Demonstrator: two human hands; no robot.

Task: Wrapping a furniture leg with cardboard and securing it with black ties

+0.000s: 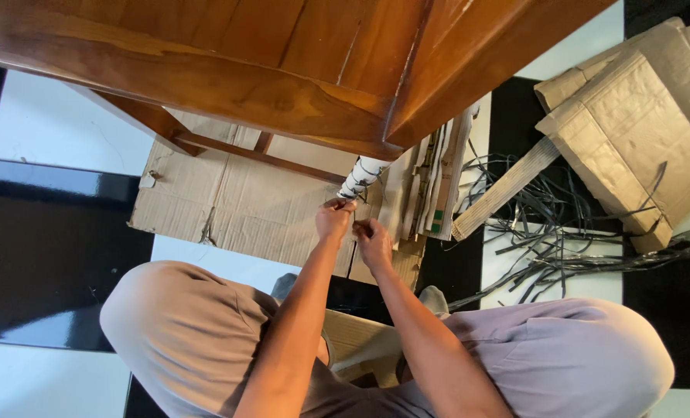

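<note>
You sit on the floor with knees spread, in grey trousers, and both arms reach forward between them. Your left hand (pixel 334 219) is pinched shut at the fingertips on a dark strap (pixel 350 203), just under the foot of a table leg (pixel 363 176). Your right hand (pixel 374 241) is beside it, almost touching, fingers curled closed; it seems to grip the same strap, though what is in that grip is too small to tell for sure.

The leg foot is wrapped in white padding, and dark strap already crosses it several times. Judging by that, the binding is well along, with the end yet to be tightened or fastened.

Under the leg lies flattened cardboard (pixel 237 201) on a black and white tiled floor (pixel 51 232). The brown wooden surface (pixel 283 54) fills the top of the view. Further right, a tangle of loose black straps (pixel 561 240) spreads over the tiles, and beyond them sits a heap of folded boxes (pixel 639 131).
</note>
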